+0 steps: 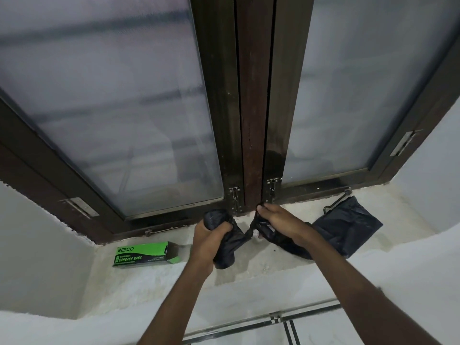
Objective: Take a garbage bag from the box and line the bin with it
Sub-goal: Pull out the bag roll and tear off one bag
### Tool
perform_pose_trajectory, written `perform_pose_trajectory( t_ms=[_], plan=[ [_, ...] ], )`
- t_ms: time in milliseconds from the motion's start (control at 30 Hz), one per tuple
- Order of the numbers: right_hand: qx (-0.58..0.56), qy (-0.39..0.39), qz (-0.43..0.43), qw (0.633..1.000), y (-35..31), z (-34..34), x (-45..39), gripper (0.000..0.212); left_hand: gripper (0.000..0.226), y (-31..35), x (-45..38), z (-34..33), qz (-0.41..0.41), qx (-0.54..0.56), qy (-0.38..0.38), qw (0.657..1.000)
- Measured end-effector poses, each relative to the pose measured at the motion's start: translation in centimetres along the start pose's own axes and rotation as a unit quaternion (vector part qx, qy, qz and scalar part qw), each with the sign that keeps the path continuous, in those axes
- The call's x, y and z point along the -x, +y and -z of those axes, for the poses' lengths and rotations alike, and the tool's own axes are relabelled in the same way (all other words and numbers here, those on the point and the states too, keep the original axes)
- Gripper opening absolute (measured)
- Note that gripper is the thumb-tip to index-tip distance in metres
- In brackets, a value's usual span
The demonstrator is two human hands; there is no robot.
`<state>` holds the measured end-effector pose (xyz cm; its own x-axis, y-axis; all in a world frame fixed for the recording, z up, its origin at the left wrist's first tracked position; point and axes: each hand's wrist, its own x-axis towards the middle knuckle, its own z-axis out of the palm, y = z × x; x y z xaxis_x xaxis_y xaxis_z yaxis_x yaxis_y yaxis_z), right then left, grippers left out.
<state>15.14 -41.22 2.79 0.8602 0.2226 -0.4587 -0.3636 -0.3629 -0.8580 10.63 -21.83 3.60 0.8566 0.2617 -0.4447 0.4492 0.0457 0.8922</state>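
Now, at the window sill (249,267), your two hands work a roll of black garbage bags (225,245) above the pale, stained ledge. Your left hand (206,242) is wrapped around the roll, fingers (225,229) curled shut over its upper part, the roll's lower end sticking out below your palm. Your right hand (281,220) is closed on the loose bag (273,236) drawn off that roll, the thumb and fingers pinching the plastic near the base of the window frame (254,120). Between the two hands the black plastic narrows to a thin twisted neck, and the free part of the bag trails under your right wrist toward the right side of the sill.

Left of your hands lies the garbage bag box (144,253), green and black, marked BECO and GARBAGE BAGS, flat on its long side on the sill. Its right end flap stands open; whether anything is inside it cannot be told from this angle.

To the right, a flat folded black bag (348,227) rests on the sill, just beside the trailing plastic, its far corner near a dark window stay (337,201). Behind everything, frosted glass panes (124,108) sit in dark brown frames with small latches (235,197) at the bottom. A tiled floor (311,329) shows below your forearms.
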Motion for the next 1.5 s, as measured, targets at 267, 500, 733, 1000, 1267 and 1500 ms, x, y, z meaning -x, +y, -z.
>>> perform_pose_trajectory(
  t_ms=[267, 500, 733, 1000, 1267, 1500],
  plan=[
    [0.088, -0.136, 0.064, 0.985, -0.6, 0.9, 1.7, 0.029, 0.031, -0.5, 0.0, 0.2, -0.009, -0.038, 0.028, 0.999],
    [0.227, -0.122, 0.067, 0.964, 0.3, 0.1, 1.0, 0.010, 0.042, -0.4, 0.1, 0.4, -0.018, -0.046, 0.052, 0.997],
    [0.306, -0.003, 0.089, 0.948, -0.1, -2.4, 1.2, 0.017, 0.061, -0.9, 0.2, -0.3, -0.004, -0.033, 0.055, 0.998],
    [0.377, 0.047, 0.133, 0.916, 0.6, -4.5, 0.8, 0.016, 0.038, -0.5, 0.2, -0.9, -0.016, -0.059, 0.034, 0.998],
    [0.379, 0.087, 0.135, 0.912, 0.1, -5.4, 0.4, 0.008, 0.036, -0.2, -0.3, -1.1, -0.018, -0.047, 0.027, 0.998],
    [0.405, 0.203, 0.028, 0.891, 3.4, 2.5, -0.3, 0.021, 0.026, 0.4, 0.6, 1.8, 0.021, 0.053, 0.030, 0.998]
  ],
)
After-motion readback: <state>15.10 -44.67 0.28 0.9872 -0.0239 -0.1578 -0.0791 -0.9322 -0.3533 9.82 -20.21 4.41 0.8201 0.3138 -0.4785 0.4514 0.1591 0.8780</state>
